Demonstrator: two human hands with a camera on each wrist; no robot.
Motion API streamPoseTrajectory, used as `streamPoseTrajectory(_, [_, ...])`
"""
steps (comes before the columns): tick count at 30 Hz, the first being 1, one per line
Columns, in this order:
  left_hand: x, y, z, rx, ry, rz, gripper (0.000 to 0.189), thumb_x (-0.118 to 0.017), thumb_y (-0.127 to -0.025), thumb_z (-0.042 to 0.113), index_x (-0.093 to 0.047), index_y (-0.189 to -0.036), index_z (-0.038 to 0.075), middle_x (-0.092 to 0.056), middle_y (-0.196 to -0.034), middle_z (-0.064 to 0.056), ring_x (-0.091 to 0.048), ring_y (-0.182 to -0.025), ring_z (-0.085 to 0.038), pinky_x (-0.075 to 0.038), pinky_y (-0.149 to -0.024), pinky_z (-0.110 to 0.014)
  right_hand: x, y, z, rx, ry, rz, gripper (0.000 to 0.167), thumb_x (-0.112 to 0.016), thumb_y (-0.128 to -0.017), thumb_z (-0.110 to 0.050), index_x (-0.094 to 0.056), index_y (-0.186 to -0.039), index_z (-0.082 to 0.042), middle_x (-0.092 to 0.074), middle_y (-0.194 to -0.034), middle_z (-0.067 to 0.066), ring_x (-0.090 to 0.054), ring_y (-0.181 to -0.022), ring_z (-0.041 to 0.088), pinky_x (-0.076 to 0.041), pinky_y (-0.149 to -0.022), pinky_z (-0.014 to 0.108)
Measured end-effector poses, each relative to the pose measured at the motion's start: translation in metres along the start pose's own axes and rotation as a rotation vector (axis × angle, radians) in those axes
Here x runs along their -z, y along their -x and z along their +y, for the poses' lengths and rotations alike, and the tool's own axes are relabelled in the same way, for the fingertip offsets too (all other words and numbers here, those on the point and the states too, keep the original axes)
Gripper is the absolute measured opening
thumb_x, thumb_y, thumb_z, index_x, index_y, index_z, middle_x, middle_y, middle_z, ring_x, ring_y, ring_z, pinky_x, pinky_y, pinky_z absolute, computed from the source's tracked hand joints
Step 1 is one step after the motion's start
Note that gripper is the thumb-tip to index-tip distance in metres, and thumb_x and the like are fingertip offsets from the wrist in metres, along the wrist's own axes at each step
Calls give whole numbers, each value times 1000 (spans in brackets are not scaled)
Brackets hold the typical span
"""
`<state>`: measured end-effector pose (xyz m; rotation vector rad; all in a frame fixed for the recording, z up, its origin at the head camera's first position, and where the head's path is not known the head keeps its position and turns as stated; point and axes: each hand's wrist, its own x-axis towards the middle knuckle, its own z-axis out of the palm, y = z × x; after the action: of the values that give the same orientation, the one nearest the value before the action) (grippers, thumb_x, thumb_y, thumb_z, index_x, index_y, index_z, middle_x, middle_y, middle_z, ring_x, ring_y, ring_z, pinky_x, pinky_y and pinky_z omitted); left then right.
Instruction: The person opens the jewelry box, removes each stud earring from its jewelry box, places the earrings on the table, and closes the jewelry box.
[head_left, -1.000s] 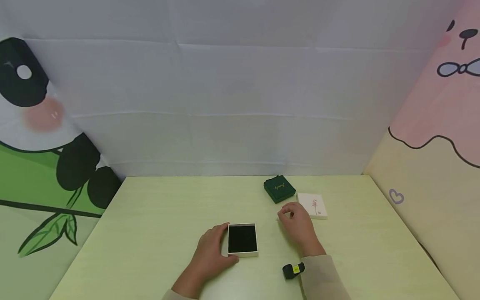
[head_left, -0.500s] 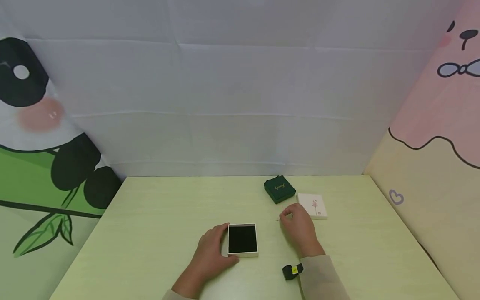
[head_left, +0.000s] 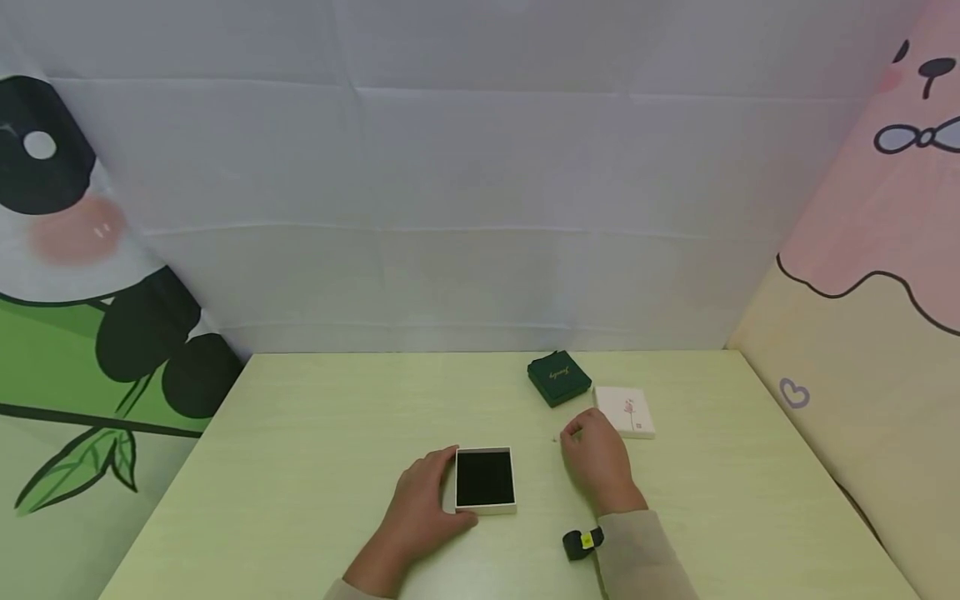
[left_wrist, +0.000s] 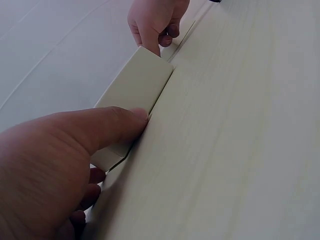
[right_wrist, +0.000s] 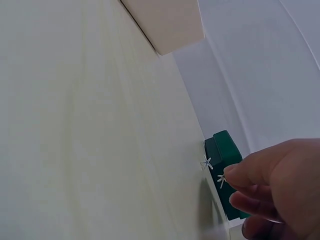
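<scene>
Pinching perhaps a star-shaped trinket (right_wrist: 222, 179), right grip (head_left: 597, 458), holding white box (head_left: 491, 509), left grip (head_left: 422, 508)

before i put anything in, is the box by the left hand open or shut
Open: the box has no lid on, and the head view shows its black inside.

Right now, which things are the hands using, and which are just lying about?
Probably in use:
open white box with black lining, gripped by the left hand
small star-shaped trinket, pinched by the right hand
second star-shaped trinket, close beside it

Probably just lying about:
dark green box with gold lettering
white box or lid with a pink flower print
</scene>
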<state>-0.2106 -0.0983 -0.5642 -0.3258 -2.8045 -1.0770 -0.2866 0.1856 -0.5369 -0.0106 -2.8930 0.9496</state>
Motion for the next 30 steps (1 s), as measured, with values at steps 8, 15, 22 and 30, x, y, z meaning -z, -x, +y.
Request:
streamPoseTrajectory(8, [0,1,0,-4,-4,0,93,-91,-66,35,-50,-146,11,-60,-132,-6,-53,-120,-29,-38,-106,-55,-4,-2,4,1,17,8,14,-67,-95,-15,-69,-82,-11,-61,-102,5,-61,-94,25,-51,-85,46])
streamPoseTrajectory(15, [0,0,-1,-4,-4,-2,93,-91,-67,35,-49,-147,11,-59,-134,-6,-53,-122,-30,-38,-106,-55,-5,-2,5,-12,25,-6,12,-69,-94,-16,-69,-84,-10,-61,-102,6,-61,-94,26,-51,-85,47])
streamPoseTrajectory(22, [0,1,-2,-3,-2,-5,94,-91,-67,35,-49,-147,11,-59,-135,-7,-53,-123,-31,-38,-107,-56,-5,-3,4,-17,39,0,11,-70,-94,-17,-71,-87,-8,-61,-104,7,-62,-96,27,-52,-87,48])
streamPoseTrajectory(30, [-1,0,-4,1,3,-13,94,-92,-68,37,-49,-148,12,-59,-136,-6,-53,-123,-31,-38,-107,-56,-3,0,0,-4,28,18,15,-69,-95,-19,-74,-99,-5,-63,-108,7,-64,-102,29,-52,-88,49])
